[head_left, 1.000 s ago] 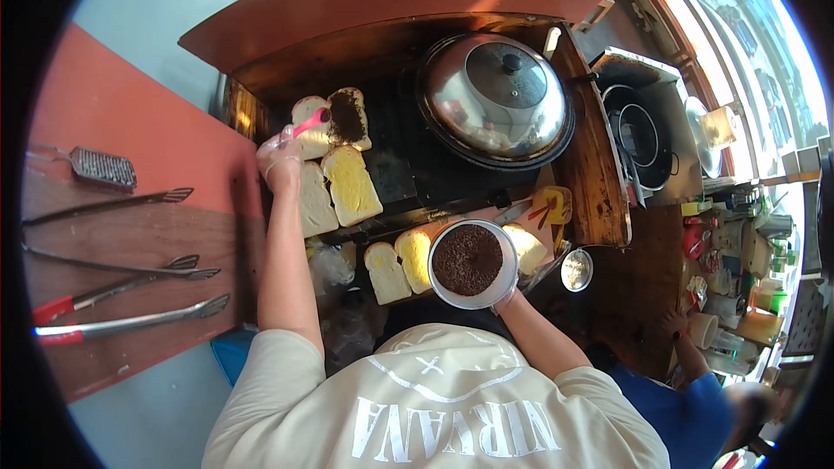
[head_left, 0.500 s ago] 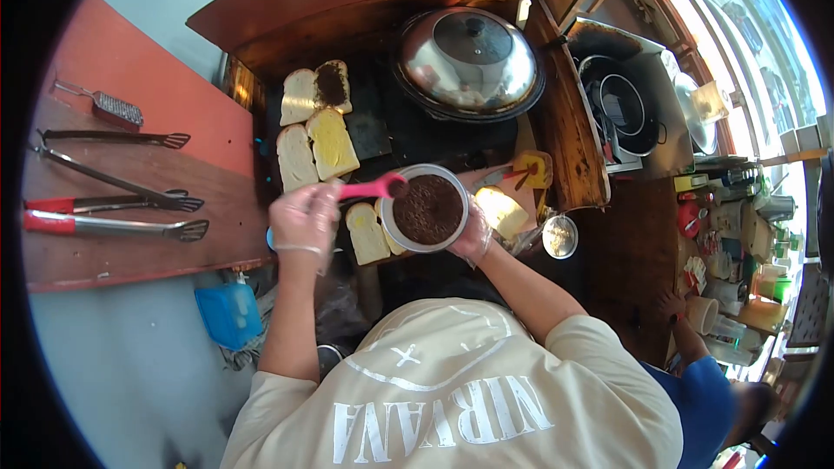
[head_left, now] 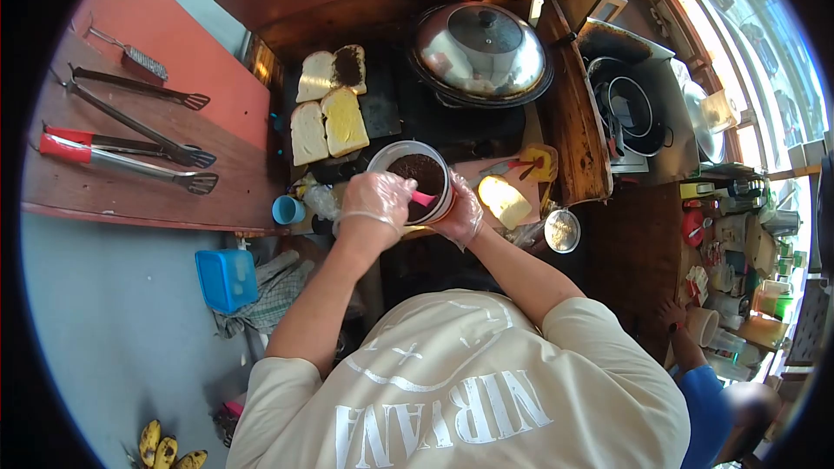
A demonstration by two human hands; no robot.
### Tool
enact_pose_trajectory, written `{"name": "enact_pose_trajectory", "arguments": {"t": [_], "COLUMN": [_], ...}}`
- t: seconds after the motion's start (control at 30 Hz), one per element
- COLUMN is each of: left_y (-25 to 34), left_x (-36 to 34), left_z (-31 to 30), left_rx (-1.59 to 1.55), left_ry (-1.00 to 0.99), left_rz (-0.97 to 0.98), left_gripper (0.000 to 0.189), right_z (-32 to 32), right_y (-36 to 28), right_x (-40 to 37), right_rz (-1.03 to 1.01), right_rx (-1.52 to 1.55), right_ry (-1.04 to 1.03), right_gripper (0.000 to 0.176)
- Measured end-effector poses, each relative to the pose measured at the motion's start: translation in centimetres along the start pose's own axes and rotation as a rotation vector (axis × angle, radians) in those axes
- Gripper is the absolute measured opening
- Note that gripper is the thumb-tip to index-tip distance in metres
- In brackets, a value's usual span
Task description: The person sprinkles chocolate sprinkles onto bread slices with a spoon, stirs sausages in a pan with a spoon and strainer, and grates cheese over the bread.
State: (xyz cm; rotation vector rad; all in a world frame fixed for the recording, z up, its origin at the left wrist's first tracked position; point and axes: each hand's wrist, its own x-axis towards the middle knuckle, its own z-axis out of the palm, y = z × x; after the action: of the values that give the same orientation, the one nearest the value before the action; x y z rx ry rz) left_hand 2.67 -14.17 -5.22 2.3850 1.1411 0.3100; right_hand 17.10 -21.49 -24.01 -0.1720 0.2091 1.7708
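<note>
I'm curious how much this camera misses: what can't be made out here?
All in the head view:
Pink spoon: mostly covered by the left hand and brown flakes.
Anything under the domed lid: hidden by it.
Bananas: cut by the bottom edge.
Right-hand containers: contents too small to tell.

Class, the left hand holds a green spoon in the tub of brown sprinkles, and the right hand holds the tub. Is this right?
Head view: the spoon is pink, not green. The left hand does hold it in the tub, which the right hand holds.
</note>
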Motion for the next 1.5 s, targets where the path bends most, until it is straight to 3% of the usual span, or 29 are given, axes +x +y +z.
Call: {"name": "enact_pose_trajectory", "arguments": {"t": [0.3,0.47,0.63,0.73,0.97,1.03,1.13,1.23,1.5], "left_y": [-4.6,-5.9,-11.2,-15.0,-23.2,-23.5,-24.5,-24.4,-26.7], "left_x": [1.0,2.1,3.8,4.8,6.5,6.5,6.9,7.9,11.7], "left_z": [-2.2,-3.8,-5.1,-5.3,0.8,1.7,2.4,2.0,1.9], "left_rx": [-0.393,-0.827,-0.875,-0.96,-0.744,-0.492,-0.371,-0.29,-0.115], "left_ry": [0.004,0.045,0.137,0.298,0.493,0.577,0.595,0.627,0.717], "left_rz": [-0.408,-0.68,-0.709,-0.647,-0.606,-0.538,-0.498,-0.453,-0.323], "left_gripper": [0.024,0.023,0.02,0.02,0.023,0.025,0.023,0.022,0.02], "right_z": [1.1,2.2,1.0,0.0,-2.4,-2.5,-1.5,-2.3,-3.4], "right_y": [0.1,0.0,-0.3,-1.1,-2.3,-2.6,-2.9,-3.0,-2.4], "right_x": [1.0,2.2,3.8,4.4,4.3,3.8,3.3,3.0,2.6], "right_rz": [0.009,0.018,-0.028,-0.019,-0.073,-0.095,-0.097,-0.101,-0.126], "right_rx": [0.037,0.035,0.025,0.033,0.063,0.044,0.03,-0.053,-0.026], "right_ry": [-0.001,-0.011,0.019,0.029,0.077,0.117,0.168,0.246,0.31], "right_gripper": [0.053,0.05,0.048,0.045,0.047,0.047,0.049,0.073,0.064]}}
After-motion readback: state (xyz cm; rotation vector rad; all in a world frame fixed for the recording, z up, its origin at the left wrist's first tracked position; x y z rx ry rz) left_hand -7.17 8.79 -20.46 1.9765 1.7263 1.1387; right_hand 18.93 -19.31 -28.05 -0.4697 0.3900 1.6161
